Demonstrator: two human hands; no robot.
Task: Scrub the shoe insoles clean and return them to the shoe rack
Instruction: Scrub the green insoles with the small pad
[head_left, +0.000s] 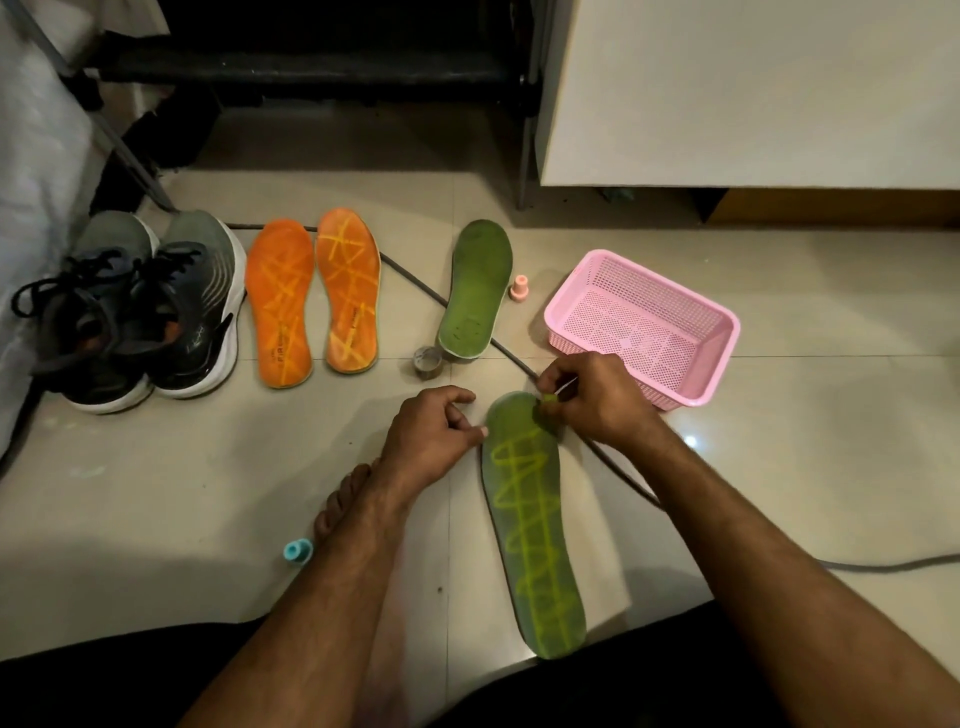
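A green insole (530, 525) with yellow-green zigzag lines of paste lies on the tiled floor in front of me. My right hand (592, 397) pinches a small green-tipped tube (549, 399) over the insole's toe end. My left hand (434, 434) has curled fingers, and its thumb presses the insole's left edge. A second green insole (475, 291) lies further back, without lines. Two orange insoles (311, 299) with yellow streaks lie side by side to the left. The dark shoe rack (311, 67) stands at the back.
A pair of dark sneakers (140, 312) sits at the left. A pink mesh basket (644, 325) stands at the right. A pink cap (518, 287), a small round tin (427, 360) and a blue cap (297, 552) lie on the floor. A grey cable (415, 283) crosses the tiles.
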